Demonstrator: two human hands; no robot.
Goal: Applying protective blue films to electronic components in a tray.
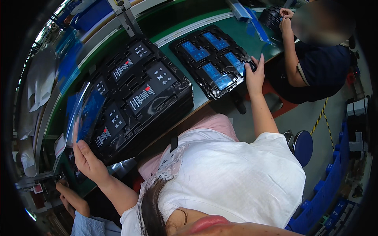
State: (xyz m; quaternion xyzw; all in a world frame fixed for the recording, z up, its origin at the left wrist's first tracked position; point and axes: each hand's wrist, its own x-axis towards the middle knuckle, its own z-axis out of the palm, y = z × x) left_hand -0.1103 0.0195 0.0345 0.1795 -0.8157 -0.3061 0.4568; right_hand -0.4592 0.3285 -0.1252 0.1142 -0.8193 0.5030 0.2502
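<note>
A green table [241, 36] is covered at its left by a stack of black trays [167, 118]. To the right of the stack, a smaller black tray [195, 80] is set near the table's edge. Beside the stack's left end, a clear, glossy sheet [80, 106] is seen. The left hand [89, 163] is held at this sheet, fingers straight and thumb slightly apart; whether the sheet is pinched cannot be told. The right hand [256, 74] is placed at the smaller tray's right edge, thumb and fingers spread. In the stack's top tray, flat black packs [159, 76] are marked with white lettering, small white symbols and red patches. Four blue packs [215, 74] are held in the smaller tray, their dark print too small to be read.
</note>
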